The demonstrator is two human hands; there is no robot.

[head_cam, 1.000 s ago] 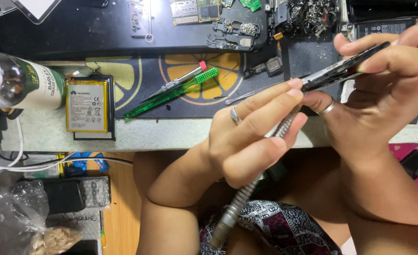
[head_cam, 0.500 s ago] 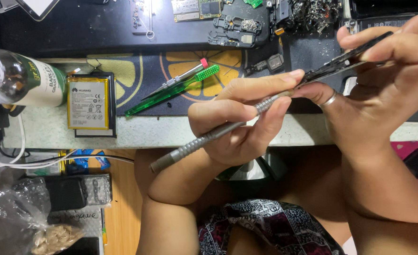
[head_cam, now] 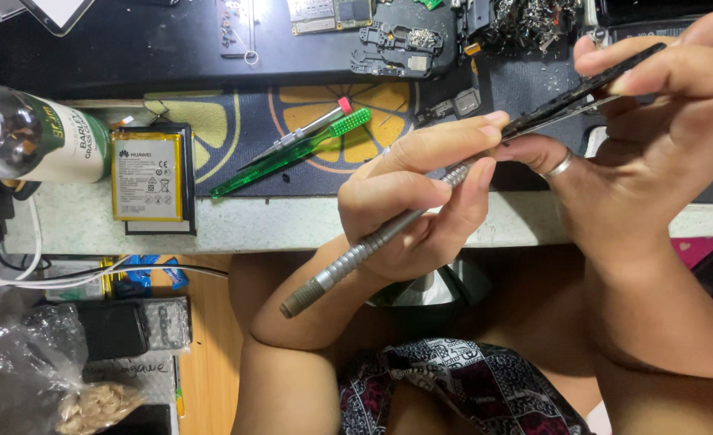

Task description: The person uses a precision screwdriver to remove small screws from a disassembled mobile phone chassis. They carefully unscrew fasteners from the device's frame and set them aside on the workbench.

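While the left hand [head_cam: 421, 201] pinches a grey knurled metal screwdriver [head_cam: 373, 246] between thumb and fingers, its grip closed around the shaft, the tool slants from lower left up toward the right, its tip hidden where it meets the dark part held above. That thin black phone part [head_cam: 582, 89] sits in the right hand [head_cam: 654, 137], whose grip is closed on it, thumb beneath and fingers on top; a silver ring [head_cam: 560, 167] shows on 1 finger. Both hands hover over the near edge of the bench [head_cam: 292, 221], above the person's lap.

On the bench, a mat printed with citrus slices [head_cam: 211, 121] carries a green translucent tool [head_cam: 292, 153] and a slim clear-handled screwdriver with a pink cap [head_cam: 308, 133], lying side by side and touching. Left of them a yellow-faced phone battery [head_cam: 147, 176] lies flat, just beside a bottle with a white and green label [head_cam: 34, 137] resting on its side. Dark circuit boards and small metal pieces [head_cam: 405, 36] lie along the far side. Below the bench edge at left, white cables [head_cam: 18, 270] and a clear plastic bag [head_cam: 26, 362] are visible.
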